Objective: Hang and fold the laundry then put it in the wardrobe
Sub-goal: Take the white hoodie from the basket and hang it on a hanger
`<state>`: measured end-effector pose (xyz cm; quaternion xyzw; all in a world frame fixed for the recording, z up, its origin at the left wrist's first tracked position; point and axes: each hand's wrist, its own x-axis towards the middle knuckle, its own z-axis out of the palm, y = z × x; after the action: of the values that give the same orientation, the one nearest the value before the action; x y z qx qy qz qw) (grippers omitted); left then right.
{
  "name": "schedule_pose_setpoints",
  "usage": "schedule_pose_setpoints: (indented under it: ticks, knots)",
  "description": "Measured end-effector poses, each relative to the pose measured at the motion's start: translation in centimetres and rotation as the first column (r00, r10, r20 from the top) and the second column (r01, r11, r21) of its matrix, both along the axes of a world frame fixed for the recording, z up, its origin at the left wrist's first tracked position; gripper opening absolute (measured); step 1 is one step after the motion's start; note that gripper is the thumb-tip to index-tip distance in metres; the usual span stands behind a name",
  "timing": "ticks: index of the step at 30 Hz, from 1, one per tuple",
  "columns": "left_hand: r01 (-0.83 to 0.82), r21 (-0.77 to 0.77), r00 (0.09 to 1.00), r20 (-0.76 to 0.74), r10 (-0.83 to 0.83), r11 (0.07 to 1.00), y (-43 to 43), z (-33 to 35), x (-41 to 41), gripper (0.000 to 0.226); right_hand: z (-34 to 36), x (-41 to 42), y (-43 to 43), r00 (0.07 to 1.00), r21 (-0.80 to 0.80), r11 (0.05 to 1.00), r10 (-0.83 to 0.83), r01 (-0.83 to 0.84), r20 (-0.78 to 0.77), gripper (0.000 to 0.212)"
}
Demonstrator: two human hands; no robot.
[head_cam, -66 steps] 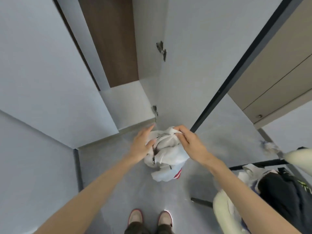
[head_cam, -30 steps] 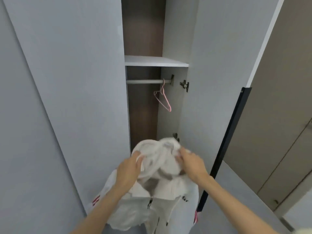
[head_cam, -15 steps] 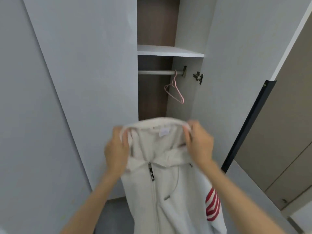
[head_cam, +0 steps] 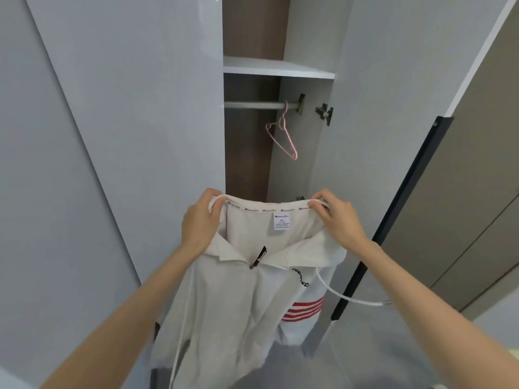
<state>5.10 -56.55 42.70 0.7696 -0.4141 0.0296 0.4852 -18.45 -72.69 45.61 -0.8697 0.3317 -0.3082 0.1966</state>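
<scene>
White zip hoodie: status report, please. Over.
Left hand, right hand gripping collar ends. White red-striped zip hoodie held up, unhung. Bare pink wire hanger on grey rail ahead.

The wardrobe [head_cam: 247, 164] opening is narrow, bounded by the left panel [head_cam: 140, 108] and the open right door [head_cam: 393, 108]. The shelf [head_cam: 278, 67] and the rail [head_cam: 252, 105] just beneath it cap the hanging bay. A pink hanger [head_cam: 291, 141] occupies the rail's right end, near the hinge [head_cam: 324, 113]; the rail to its left is free. The white jacket [head_cam: 252, 290], gripped at the collar by the left hand [head_cam: 199, 220] and right hand [head_cam: 339, 217], screens the lower opening; the gap above the collar is open.
</scene>
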Motion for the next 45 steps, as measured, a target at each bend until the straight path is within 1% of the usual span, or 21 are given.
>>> schedule_pose_setpoints:
  ticks: [3, 6, 11, 13, 19, 22, 24, 27, 28, 30, 31, 32, 34, 39, 41, 42, 43, 45]
  knots:
    - [-0.004, -0.088, 0.999, -0.055, -0.001, 0.996, 0.0, 1.7, 1.1, 0.02, 0.4, 1.4, 0.5, 0.997, 0.014, 1.0, -0.002, 0.001, 0.076, 0.01]
    - [-0.013, -0.136, 0.996, -0.089, 0.001, 0.991, 0.1, 3.2, 2.6, 0.019, 1.8, 3.0, 0.6, 0.995, 0.003, 1.0, -0.011, 0.011, 0.096, 0.008]
    - [0.01, -0.155, 0.999, -0.039, -0.016, 0.988, -0.7, 5.5, 4.5, 0.017, 4.0, 4.8, 0.2, 0.996, -0.071, 0.994, -0.081, 0.084, 0.048, 0.012]
    - [0.029, -0.144, 0.999, -0.02, -0.033, 0.989, -1.5, 6.1, 4.6, 0.018, 4.0, 4.9, -0.9, 0.994, -0.058, 0.992, -0.108, 0.109, 0.016, 0.014]
    - [0.104, -0.019, 0.99, 0.099, -0.101, 0.994, -5.2, 6.3, 4.2, 0.017, 1.2, 5.4, -5.6, 0.988, 0.131, 0.984, -0.106, 0.12, -0.112, 0.011]
    - [0.128, 0.012, 0.985, 0.117, -0.128, 0.992, -7.8, 5.8, 4.4, 0.017, -0.7, 6.1, -8.1, 0.979, 0.201, 0.97, -0.102, 0.138, -0.177, 0.01]
    - [0.139, 0.038, 0.983, 0.119, -0.142, 0.99, -9.7, 5.5, 4.9, 0.018, -1.7, 6.8, -10.0, 0.969, 0.256, 0.96, -0.054, 0.117, -0.242, 0.012]
    - [0.151, 0.08, 0.981, 0.114, -0.159, 0.985, -13.2, 4.9, 6.0, 0.017, -3.1, 8.7, -13.0, 0.933, 0.374, 0.926, 0.083, 0.058, -0.35, 0.011]
    - [0.152, 0.088, 0.98, 0.112, -0.162, 0.984, -14.4, 4.7, 6.4, 0.016, -3.4, 9.5, -14.3, 0.932, 0.407, 0.913, 0.115, 0.038, -0.344, 0.008]
    - [0.153, 0.11, 0.98, 0.112, -0.165, 0.982, -17.0, 4.3, 7.1, 0.016, -3.7, 11.7, -17.0, 0.962, 0.441, 0.898, 0.131, -0.013, -0.239, 0.005]
    - [0.155, 0.122, 0.979, 0.112, -0.169, 0.98, -18.3, 4.2, 7.4, 0.015, -3.7, 12.9, -18.3, 0.978, 0.431, 0.902, 0.103, -0.017, -0.179, 0.005]
    - [0.158, 0.132, 0.979, 0.109, -0.173, 0.979, -19.6, 4.1, 7.7, 0.015, -3.5, 14.2, -19.8, 0.989, 0.382, 0.924, 0.054, 0.002, -0.138, 0.009]
    - [0.16, 0.143, 0.979, 0.1, -0.176, 0.977, -22.0, 4.1, 8.5, 0.015, -2.9, 16.8, -23.0, 0.993, 0.245, 0.966, -0.062, 0.084, -0.097, 0.022]
    - [0.151, 0.123, 0.983, 0.089, -0.162, 0.981, -27.5, 5.3, 11.8, 0.014, -0.5, 23.2, -30.8, 0.973, 0.053, 0.972, -0.23, 0.231, -0.018, 0.034]
    - [0.137, 0.103, 0.986, 0.083, -0.146, 0.985, -29.6, 5.7, 13.3, 0.015, 0.1, 25.6, -34.0, 0.963, 0.022, 0.963, -0.269, 0.269, -0.032, 0.04]
    - [0.13, 0.097, 0.988, 0.076, -0.138, 0.987, -30.3, 5.8, 13.8, 0.015, 0.2, 26.5, -35.4, 0.958, 0.021, 0.959, -0.28, 0.281, -0.065, 0.043]
    - [0.126, 0.093, 0.989, 0.07, -0.132, 0.988, -30.9, 5.9, 14.2, 0.014, 0.2, 27.2, -36.5, 0.952, 0.039, 0.956, -0.284, 0.29, -0.113, 0.046]
    - [0.123, 0.086, 0.99, 0.057, -0.128, 0.989, -32.4, 5.9, 15.2, 0.012, -0.1, 28.8, -39.1, 0.945, 0.144, 0.944, -0.271, 0.298, -0.183, 0.051]
